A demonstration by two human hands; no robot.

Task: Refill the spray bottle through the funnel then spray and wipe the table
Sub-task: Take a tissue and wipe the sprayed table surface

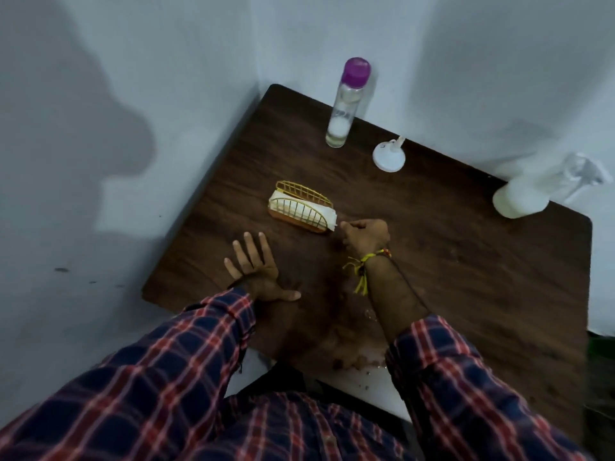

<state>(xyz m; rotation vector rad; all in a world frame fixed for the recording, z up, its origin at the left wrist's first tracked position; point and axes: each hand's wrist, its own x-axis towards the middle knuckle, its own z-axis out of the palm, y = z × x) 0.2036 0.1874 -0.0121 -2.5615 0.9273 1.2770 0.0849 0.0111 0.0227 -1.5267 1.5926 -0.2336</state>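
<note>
Item, one dark wood-grain bench (449, 267) set into a corner of pale walls, with a person in a plaid shirt leaning over it. Spray bottle (522, 197): stands near the far right edge, well apart from both hands, trigger head fitted, body filled with a milky white liquid; somewhat blurred, so the exact level cannot be told. Funnel (389, 155): white, resting mouth-down on the bench with its spout pointing up and back, between the spray bottle and the supply bottle, touching neither. Supply bottle (346, 104): tall, clear, purple cap on, upright near the far corner, only a little liquid showing at its bottom. Napkin holder (301, 207): gold wire on a wooden base, holding white napkins (296, 206), mid-bench. Right hand (366, 236): fingers curled narrow, pinching at the near corner of the napkins; whether a sheet is truly gripped cannot be told. Left hand (258, 271): flat on the bench, fingers spread wide, holding nothing. Droplets and a wet sheen (367, 314) lie on the near part of the bench, between the arms. Progress, as a judgement: refilling looks finished, with funnel out and trigger head back on; spraying appears at least begun, given the wet patch; wiping is not yet done, and drawing a napkin seems the step in hand
</note>
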